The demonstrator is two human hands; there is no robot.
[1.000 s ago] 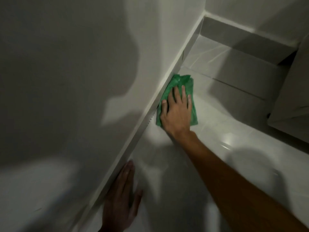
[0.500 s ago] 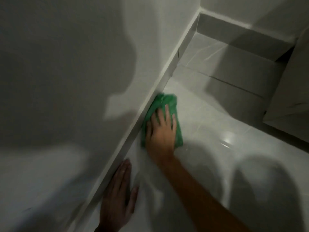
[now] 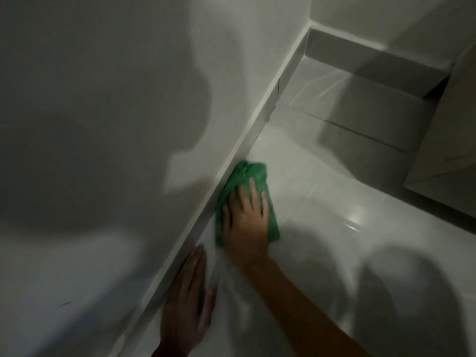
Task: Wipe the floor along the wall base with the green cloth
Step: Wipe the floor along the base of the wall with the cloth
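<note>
My left hand lies flat on the floor against the wall base, fingers together. Just ahead, my right hand presses the green cloth to the floor beside the base, fingers slightly apart.

a pale wall is seen filling the left of the view, crossed by broad soft shadows with a brighter patch between them. along its foot a light skirting board is run diagonally to the far corner, where it is met by a second, grey skirting under the far wall. the floor is laid in glossy pale tiles, divided by a dark grout line, and a small bright glint of light is reflected at the right. a pale cabinet is cut off by the right edge. the room is dimly lit.
</note>
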